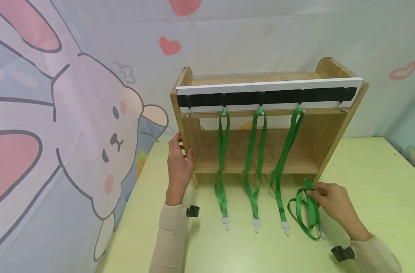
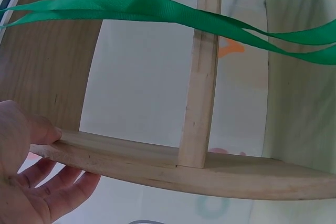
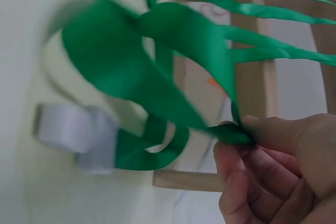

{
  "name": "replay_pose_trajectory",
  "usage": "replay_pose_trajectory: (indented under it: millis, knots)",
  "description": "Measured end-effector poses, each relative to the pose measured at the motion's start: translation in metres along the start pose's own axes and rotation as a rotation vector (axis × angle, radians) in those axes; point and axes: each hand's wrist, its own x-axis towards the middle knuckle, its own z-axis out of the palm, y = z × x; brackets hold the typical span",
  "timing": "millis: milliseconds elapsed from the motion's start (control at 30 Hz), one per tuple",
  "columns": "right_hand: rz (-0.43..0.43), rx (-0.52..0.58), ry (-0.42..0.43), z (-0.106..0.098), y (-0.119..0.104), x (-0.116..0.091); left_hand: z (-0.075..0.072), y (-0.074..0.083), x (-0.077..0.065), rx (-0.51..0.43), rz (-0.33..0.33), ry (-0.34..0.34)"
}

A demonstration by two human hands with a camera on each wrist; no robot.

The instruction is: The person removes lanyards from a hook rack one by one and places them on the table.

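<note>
A small wooden shelf (image 1: 324, 129) stands on the table, carrying a white and black strip of metal hooks along its front. My left hand (image 1: 180, 167) holds the left side board, thumb on one face and fingers on the other in the left wrist view. Three green lanyards hang from the middle hooks: left (image 1: 222, 151), centre (image 1: 249, 151) and right (image 1: 285, 151). Near the shelf's lower right corner, my right hand (image 1: 337, 201) pinches a fourth green lanyard (image 3: 121, 61) between thumb and fingers. Its strap falls in loose loops, with a pale clip (image 3: 97, 137) dangling.
The outermost left hook (image 1: 188, 110) and right hook (image 1: 343, 107) carry no lanyard. Under everything lies a pale yellow-green table (image 1: 367, 167). A cloth printed with a rabbit and hearts (image 1: 118, 94) hangs behind and at the left.
</note>
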Motion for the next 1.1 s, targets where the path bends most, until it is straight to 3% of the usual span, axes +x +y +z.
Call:
replay_pose_trajectory:
  millis: [267,567,1100]
  knots:
    - [-0.02,-0.101,-0.042,0.009,0.006,0.003,-0.001,0.001,0.001,-0.005,0.008,0.002]
    - [-0.004,-0.109,-0.08,0.017,0.017,0.004,0.0,0.001,0.0,-0.002,-0.008,0.0]
    - [0.077,-0.132,-0.166,0.002,0.023,0.008,-0.001,-0.001,-0.001,-0.006,0.013,-0.001]
